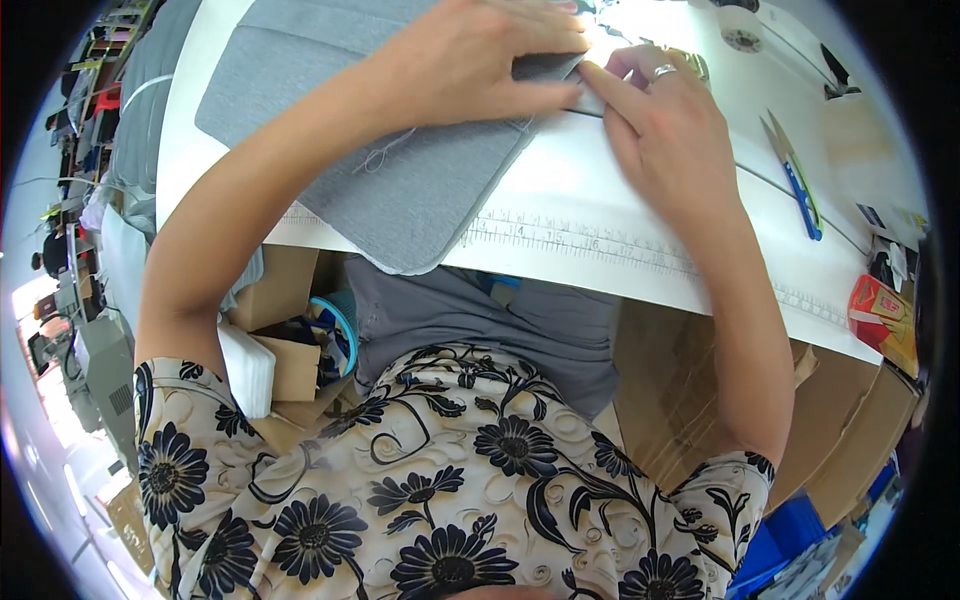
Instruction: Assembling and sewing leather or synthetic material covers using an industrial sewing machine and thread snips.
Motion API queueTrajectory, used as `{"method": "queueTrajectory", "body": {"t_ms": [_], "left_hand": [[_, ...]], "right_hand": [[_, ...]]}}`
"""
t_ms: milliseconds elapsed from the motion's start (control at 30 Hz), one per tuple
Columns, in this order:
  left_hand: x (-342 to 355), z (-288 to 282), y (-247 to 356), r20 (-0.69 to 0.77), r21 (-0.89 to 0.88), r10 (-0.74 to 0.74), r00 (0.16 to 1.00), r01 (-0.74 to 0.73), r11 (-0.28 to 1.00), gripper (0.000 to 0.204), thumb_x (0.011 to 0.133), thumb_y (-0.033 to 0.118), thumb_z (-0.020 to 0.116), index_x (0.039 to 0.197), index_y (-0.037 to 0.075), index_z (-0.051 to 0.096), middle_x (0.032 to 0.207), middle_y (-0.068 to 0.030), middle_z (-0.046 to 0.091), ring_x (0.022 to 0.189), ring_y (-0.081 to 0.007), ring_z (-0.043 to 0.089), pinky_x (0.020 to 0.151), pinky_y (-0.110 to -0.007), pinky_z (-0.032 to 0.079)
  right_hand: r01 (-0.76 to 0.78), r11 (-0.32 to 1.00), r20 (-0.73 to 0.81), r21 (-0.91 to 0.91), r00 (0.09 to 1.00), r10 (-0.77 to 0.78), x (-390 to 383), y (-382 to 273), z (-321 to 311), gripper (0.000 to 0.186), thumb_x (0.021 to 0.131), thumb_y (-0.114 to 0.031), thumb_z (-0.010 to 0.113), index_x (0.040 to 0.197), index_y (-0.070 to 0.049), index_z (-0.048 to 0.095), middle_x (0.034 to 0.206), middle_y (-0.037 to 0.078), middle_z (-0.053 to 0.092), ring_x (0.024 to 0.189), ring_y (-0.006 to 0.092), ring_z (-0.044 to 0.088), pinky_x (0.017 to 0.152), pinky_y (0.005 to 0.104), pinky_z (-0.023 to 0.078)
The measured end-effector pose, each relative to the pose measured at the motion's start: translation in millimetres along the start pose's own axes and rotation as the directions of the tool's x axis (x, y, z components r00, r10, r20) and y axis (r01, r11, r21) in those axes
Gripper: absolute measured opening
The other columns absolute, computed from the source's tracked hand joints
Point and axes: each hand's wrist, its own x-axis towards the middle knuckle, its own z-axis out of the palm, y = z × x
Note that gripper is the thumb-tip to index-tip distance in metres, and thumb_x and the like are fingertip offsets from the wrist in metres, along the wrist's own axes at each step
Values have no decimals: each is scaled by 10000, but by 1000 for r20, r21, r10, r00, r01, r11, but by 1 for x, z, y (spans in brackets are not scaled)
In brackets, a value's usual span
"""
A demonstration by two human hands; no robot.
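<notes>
A grey padded fabric piece [400, 205] with rounded corners lies on the white sewing table [560, 190], its near corner hanging over the front edge. Loose threads trail across it. My left hand [480, 65] rests on its upper right part, fingers stretched out and thumb apart. Close to its fingertips, my right hand [665, 125], with a ring on one finger, has bent fingers and a fingertip at the fabric's right edge. The right thumb's tip is hidden. Bright glare washes out the spot just beyond both hands, where metal machine parts show faintly.
Scissors with blue and green handles [800, 195] lie to the right, with a red and yellow box [882, 318] at the table's right edge. A printed ruler strip [590, 245] runs along the front. Below are cardboard boxes [285, 290] and a blue bin [347, 325].
</notes>
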Motion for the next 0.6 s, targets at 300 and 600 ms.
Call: {"method": "queueTrajectory", "body": {"t_ms": [300, 600], "left_hand": [[15, -4, 29, 1, 179, -151, 989, 148, 973, 250, 793, 130, 617, 885, -91, 687, 1060, -285, 664, 1003, -386, 652, 928, -414, 510], [33, -10, 33, 211, 235, -283, 936, 232, 944, 236, 827, 137, 572, 746, -64, 665, 787, -221, 641, 749, -394, 638, 736, -462, 517]], "right_hand": [[16, 1000, 35, -21, 999, -15, 1, 1, -2, 212, 832, -95, 649, 1040, -118, 681, 939, 40, 620, 884, 216, 614, 787, 366, 521], [57, 998, -16, -12, 998, -57, -1, 4, -11, 199, 830, -85, 642, 1010, -120, 718, 880, 34, 609, 849, 216, 607, 750, 370, 509]]}}
